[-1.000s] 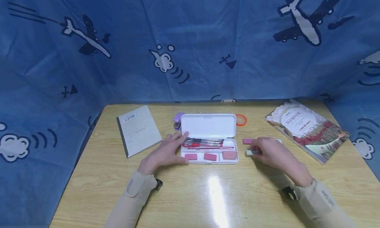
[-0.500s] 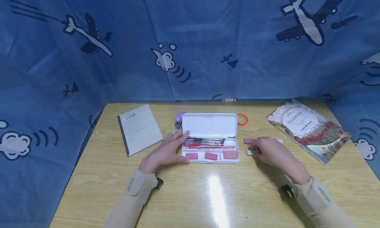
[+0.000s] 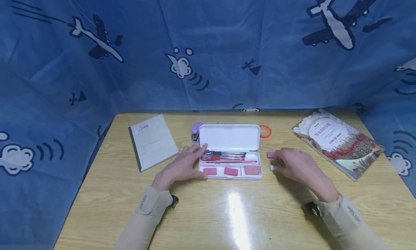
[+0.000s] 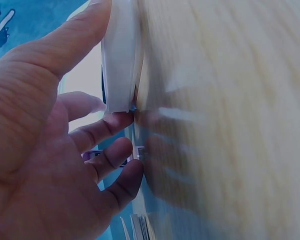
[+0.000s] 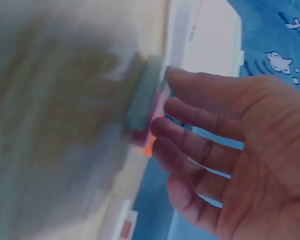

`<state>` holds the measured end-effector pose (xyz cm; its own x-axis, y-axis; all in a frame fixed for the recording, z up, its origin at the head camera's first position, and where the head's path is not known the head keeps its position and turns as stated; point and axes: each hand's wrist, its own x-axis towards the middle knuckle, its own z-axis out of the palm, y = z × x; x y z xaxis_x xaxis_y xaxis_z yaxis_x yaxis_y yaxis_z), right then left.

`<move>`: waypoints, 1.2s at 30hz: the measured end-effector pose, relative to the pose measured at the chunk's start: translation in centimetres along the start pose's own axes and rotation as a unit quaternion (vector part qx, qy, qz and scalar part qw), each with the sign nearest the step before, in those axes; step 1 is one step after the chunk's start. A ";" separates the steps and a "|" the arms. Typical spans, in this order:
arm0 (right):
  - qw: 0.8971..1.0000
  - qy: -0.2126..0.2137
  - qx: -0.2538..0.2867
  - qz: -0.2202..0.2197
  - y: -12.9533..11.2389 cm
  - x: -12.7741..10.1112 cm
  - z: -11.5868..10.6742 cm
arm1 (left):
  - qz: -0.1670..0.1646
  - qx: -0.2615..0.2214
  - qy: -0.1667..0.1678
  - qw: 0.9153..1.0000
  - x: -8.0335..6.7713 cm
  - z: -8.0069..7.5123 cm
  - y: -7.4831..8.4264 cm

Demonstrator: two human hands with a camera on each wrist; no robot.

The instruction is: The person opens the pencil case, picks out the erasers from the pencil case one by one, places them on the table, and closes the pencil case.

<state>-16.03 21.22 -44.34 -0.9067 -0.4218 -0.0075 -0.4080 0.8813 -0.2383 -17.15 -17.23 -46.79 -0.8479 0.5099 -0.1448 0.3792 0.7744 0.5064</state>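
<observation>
Head view: my right hand (image 3: 294,165) now hides more of the pale eraser (image 3: 272,167) on the counter (image 3: 208,214).
Left wrist: my left hand (image 4: 50,135) grips the pencil case's (image 4: 119,55) end. Right wrist: fingers (image 5: 165,129) parted beside the eraser, touch unclear; I judge it not yet grasped.

blue sheeting (image 3: 214,98) covers the back and both sides, fabric or plastic, can't tell. creases and vertical folds run down it. print is cartoon: big dark-winged planes (image 3: 336,26) upper left and upper right, white clouds (image 3: 181,67) outlined in dark, curved dark stripes, small dark triangles. same blue shows in both wrist views. table (image 3: 97,210) is light wood grain, glossy, far-left corner rounded, far edge right up against the sheeting. long white glare streak (image 3: 238,221) on the near middle, tiny dark speck (image 3: 269,238) right of it.
</observation>
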 end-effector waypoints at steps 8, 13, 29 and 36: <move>0.996 0.057 0.004 -0.070 -3.9 1.8 -0.4 | -0.001 0.000 -0.002 1.000 0.0 0.1 0.1; 0.995 0.038 -0.004 -0.092 -6.7 3.2 -0.1 | -0.002 -0.004 -0.004 1.000 0.0 0.1 0.1; 0.984 0.004 0.000 -0.179 -13.2 5.9 2.4 | -0.002 -0.004 -0.005 1.000 0.0 -0.1 -0.1; 0.984 -0.015 -0.001 -0.179 -14.5 7.0 3.5 | 0.008 0.003 0.002 1.000 0.0 0.0 -0.2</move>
<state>-16.13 4.76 -44.39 -0.7010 -0.7116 0.0481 -0.7013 0.6754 -0.2281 -17.25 -17.40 -46.90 -0.8431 0.5210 -0.1330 0.3950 0.7679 0.5043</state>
